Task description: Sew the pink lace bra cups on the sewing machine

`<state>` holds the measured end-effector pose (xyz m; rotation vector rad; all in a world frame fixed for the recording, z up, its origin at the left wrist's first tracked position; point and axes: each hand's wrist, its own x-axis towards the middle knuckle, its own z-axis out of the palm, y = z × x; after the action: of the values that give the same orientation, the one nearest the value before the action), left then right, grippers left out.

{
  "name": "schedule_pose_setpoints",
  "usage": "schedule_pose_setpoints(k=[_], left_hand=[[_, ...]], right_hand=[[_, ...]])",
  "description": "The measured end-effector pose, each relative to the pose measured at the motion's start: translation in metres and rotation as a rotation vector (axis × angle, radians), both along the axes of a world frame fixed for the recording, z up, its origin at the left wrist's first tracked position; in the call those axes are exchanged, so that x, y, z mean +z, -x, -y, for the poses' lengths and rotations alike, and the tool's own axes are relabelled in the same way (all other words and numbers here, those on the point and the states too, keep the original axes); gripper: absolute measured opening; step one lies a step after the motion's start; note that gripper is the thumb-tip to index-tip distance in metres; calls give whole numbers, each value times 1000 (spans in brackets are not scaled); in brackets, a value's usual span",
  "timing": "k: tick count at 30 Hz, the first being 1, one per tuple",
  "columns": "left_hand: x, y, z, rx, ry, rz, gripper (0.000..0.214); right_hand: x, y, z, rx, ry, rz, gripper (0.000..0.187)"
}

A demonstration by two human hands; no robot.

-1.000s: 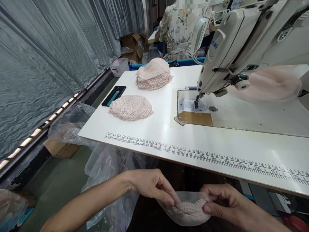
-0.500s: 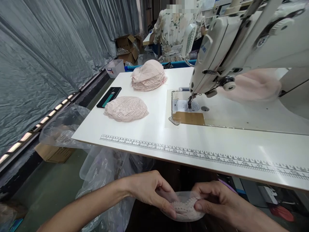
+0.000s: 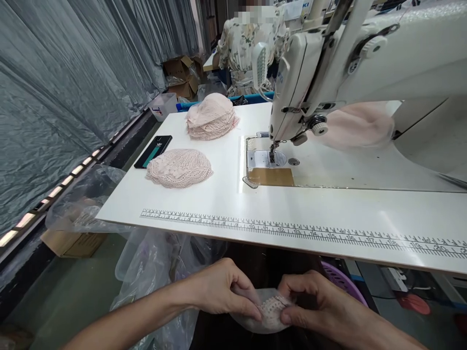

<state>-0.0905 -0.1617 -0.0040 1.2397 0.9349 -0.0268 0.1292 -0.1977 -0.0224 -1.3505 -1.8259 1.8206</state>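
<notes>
Below the table's front edge, in my lap, I hold a small, pale, sheer fabric piece with a dotted lace strip [image 3: 272,307]. My left hand [image 3: 231,294] pinches its left side between thumb and fingers. On the right side, my right hand [image 3: 310,304] grips the lace end, thumb towards me. Part of the piece is hidden behind my fingers. On the table lie a flat pile of pale pink lace pieces [image 3: 179,167] and, behind it, a taller domed stack of similar pieces [image 3: 211,116].
A white sewing machine [image 3: 292,92] stands on the white table [image 3: 226,199], with pink sheer fabric [image 3: 359,124] under its arm. A black phone [image 3: 153,150] lies by the lace pile. Plastic bags [image 3: 146,272] hang below. A person in a floral top [image 3: 248,43] sits beyond.
The view has swung slightly right, so the table and machine sit further left. Both hands stay on the fabric piece, whose lace strip is now tilted and more bunched between them.
</notes>
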Motion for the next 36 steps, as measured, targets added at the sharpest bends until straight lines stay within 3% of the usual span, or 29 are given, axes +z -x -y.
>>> schedule_pose_setpoints(k=[8,12,19,24,36], left_hand=[[-2,2,-2,-20,21,34,14],[5,-5,-2,-52,3,23,22],[7,-12,0,6,-45,-50,19],[4,-8,2,9,-42,-49,19],[3,-11,4,-2,-61,-25,27]], right_hand=[[4,1,-1,-17,20,-35,19],[4,1,1,-11,-18,62,17],[6,0,5,-1,-32,116,26],[3,-1,9,10,-73,124,12],[7,-3,10,43,-151,86,25]])
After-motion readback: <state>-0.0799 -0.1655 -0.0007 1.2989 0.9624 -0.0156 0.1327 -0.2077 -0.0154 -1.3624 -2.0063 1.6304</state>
